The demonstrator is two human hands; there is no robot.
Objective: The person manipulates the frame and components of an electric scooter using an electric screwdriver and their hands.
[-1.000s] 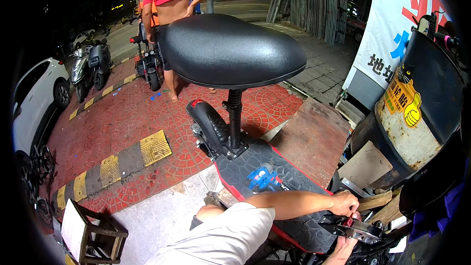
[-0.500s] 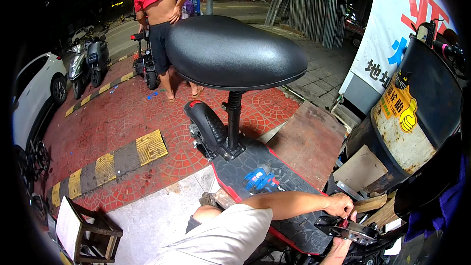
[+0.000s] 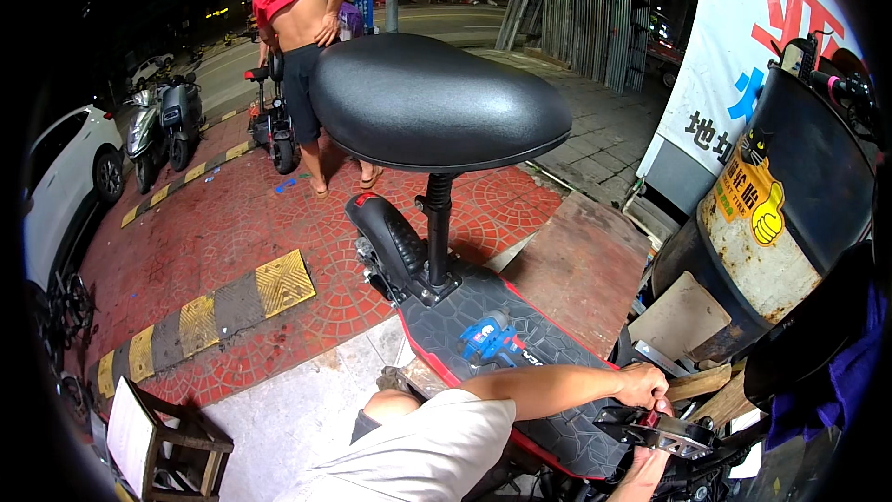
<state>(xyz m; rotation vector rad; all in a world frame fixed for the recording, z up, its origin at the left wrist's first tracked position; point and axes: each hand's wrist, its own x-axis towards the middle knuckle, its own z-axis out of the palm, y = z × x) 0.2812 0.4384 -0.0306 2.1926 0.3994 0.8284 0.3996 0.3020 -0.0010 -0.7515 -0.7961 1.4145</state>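
Note:
An electric scooter's dark footboard [image 3: 567,418], edged in red, slants across the middle. Its black seat [image 3: 446,107] stands on a post above. At the front end is a metal bracket [image 3: 683,437] with a red part at its top. My left hand [image 3: 641,385] is at the bracket's top, fingers curled and pinched together; what they hold is hidden. My right hand [image 3: 652,455] reaches up from below and grips the bracket, its thumb by the left fingertips and its other fingers mostly hidden. A blue cordless power tool [image 3: 492,339] lies on the footboard.
A wooden board [image 3: 585,256] and a large dark drum [image 3: 743,223] stand on the right, with wood pieces [image 3: 711,390] beside my hands. A small stool [image 3: 163,437] is at lower left. A person in red [image 3: 302,0] stands beyond the seat, near a small scooter [image 3: 274,125].
The view has shifted slightly. My hands stay at the bracket, with the left fingers and right thumb moving only a little.

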